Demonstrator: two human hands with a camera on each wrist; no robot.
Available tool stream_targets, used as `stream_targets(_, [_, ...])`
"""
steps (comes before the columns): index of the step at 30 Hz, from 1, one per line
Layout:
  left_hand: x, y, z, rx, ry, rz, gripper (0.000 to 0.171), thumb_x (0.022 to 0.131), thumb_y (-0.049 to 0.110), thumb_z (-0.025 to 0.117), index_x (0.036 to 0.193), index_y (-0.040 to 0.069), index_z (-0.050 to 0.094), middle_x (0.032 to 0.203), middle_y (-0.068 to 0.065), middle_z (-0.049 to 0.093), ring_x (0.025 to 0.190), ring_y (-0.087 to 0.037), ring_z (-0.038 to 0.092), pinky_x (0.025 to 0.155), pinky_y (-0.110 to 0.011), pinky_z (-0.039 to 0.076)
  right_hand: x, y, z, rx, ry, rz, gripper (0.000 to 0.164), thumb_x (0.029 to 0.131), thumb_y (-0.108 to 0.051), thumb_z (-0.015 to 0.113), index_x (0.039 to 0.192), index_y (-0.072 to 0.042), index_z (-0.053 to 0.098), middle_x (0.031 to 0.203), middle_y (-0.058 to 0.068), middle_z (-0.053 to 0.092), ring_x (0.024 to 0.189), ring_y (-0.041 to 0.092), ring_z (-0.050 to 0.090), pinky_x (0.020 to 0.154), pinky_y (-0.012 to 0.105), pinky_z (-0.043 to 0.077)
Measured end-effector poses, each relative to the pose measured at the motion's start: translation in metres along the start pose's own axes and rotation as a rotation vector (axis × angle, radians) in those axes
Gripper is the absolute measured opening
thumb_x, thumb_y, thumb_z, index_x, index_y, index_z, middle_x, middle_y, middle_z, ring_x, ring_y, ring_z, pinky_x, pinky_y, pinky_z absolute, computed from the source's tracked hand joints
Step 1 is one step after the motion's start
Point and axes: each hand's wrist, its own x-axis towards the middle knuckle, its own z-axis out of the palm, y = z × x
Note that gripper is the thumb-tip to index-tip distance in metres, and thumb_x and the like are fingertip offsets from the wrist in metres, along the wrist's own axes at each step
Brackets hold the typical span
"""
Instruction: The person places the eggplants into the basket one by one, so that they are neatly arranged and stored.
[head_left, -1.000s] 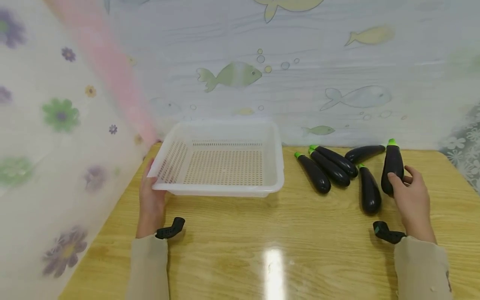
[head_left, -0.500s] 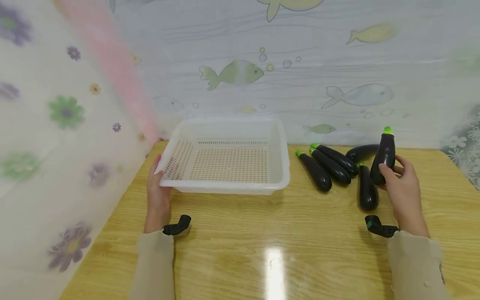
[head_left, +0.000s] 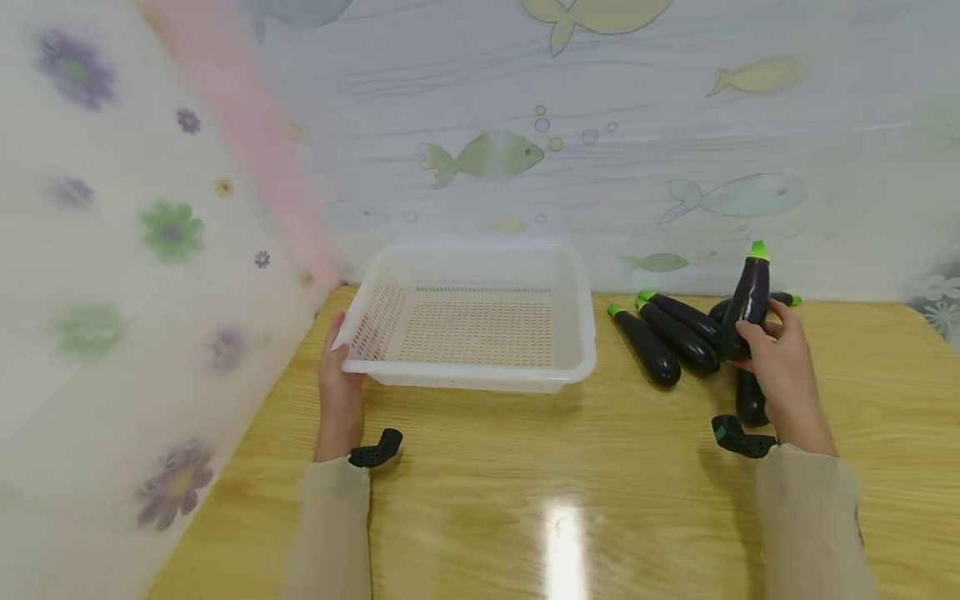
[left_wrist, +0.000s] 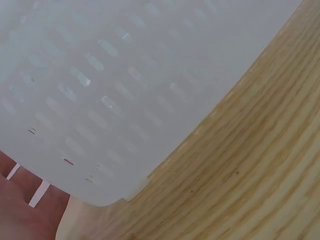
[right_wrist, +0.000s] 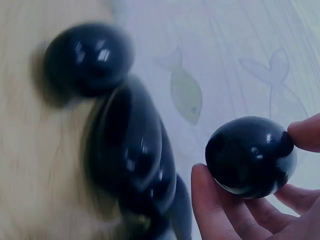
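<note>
My right hand (head_left: 783,367) holds a dark purple eggplant (head_left: 747,308) upright, green stem up, raised above the table. In the right wrist view its rounded bottom end (right_wrist: 250,157) shows between thumb and fingers. Behind and below it lie several more eggplants; one eggplant (head_left: 645,348) is at the left of the group. Another (head_left: 751,400) is partly hidden by the hand and the held eggplant. My left hand (head_left: 341,392) grips the left side of a white plastic basket (head_left: 480,375), thumb at the rim. The left wrist view shows the basket's slotted wall (left_wrist: 115,100) up close.
Under everything is a wood-grain table (head_left: 480,500), with a bright light reflection near its front. A curtain printed with fish (head_left: 487,158) hangs behind it, and a flowered one (head_left: 172,233) stands at the left. Nothing lies inside the basket.
The right hand has lifted the eggplant and carried it leftward, over the other eggplants. The left hand stays on the basket. The whole head view has shifted slightly.
</note>
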Motion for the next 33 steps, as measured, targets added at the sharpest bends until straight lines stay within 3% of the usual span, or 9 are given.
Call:
stream_targets(4, [0.005,-0.006,0.004,-0.011,-0.013,-0.005,0.050,0.093,0.011,0.027,0.141,0.026,0.034,0.144,-0.002,0.036,0.131,-0.026,0.035,0.102,-0.038,0.031,0.001,-0.006,0.009,0.126,0.008,-0.007,0.074,0.092,-0.037,0.048,0.148,-0.023,0.002,0.132,0.016,0.028,0.088,0.002,0.049,0.069,0.019,0.050])
stream_targets(9, [0.008,-0.005,0.001,-0.015,-0.028,-0.013,0.050,0.094,0.012,0.027,0.142,0.025,0.032,0.145,-0.001,0.034,0.132,-0.025,0.033,0.101,-0.036,0.032,-0.004,-0.012,0.024,0.189,-0.008,0.004,0.078,0.093,-0.032,0.049,0.148,-0.022,-0.005,0.137,0.020,0.018,0.087,0.003,0.049,0.067,0.019,0.051])
stream_targets(12, [0.009,-0.002,-0.002,-0.041,-0.025,0.009,0.051,0.093,0.012,0.027,0.143,0.022,0.030,0.146,-0.001,0.033,0.131,-0.025,0.033,0.100,-0.036,0.032,-0.006,-0.017,0.032,0.168,-0.038,-0.002,0.079,0.093,-0.032,0.046,0.147,-0.024,-0.012,0.143,0.023,0.009,0.096,0.010,0.048,0.069,0.018,0.050])
stream_targets(18, [0.009,0.001,-0.005,-0.032,-0.024,0.010,0.050,0.092,0.014,0.030,0.142,0.023,0.033,0.145,-0.002,0.035,0.130,-0.025,0.035,0.100,-0.035,0.033,-0.012,-0.024,0.047,0.163,-0.063,-0.025,0.075,0.095,-0.035,0.040,0.146,-0.026,-0.015,0.147,0.020,0.010,0.123,0.031,0.037,0.072,0.017,0.049])
stream_targets(24, [0.011,0.002,-0.003,-0.032,-0.034,0.026,0.050,0.092,0.017,0.032,0.142,0.024,0.033,0.146,-0.001,0.034,0.130,-0.026,0.034,0.099,-0.036,0.033,-0.019,-0.034,0.067,0.338,-0.017,-0.080,0.066,0.096,-0.033,0.038,0.147,-0.027,-0.002,0.146,0.016,0.018,0.125,0.028,0.038,0.071,0.017,0.049])
stream_targets(33, [0.009,0.001,-0.002,-0.040,-0.036,0.028,0.049,0.092,0.017,0.034,0.141,0.023,0.034,0.144,-0.003,0.035,0.129,-0.026,0.035,0.099,-0.036,0.032,-0.026,-0.040,0.092,0.292,-0.060,-0.160,0.065,0.095,-0.034,0.042,0.148,-0.024,0.005,0.137,0.015,0.031,0.120,0.027,0.044,0.073,0.019,0.049])
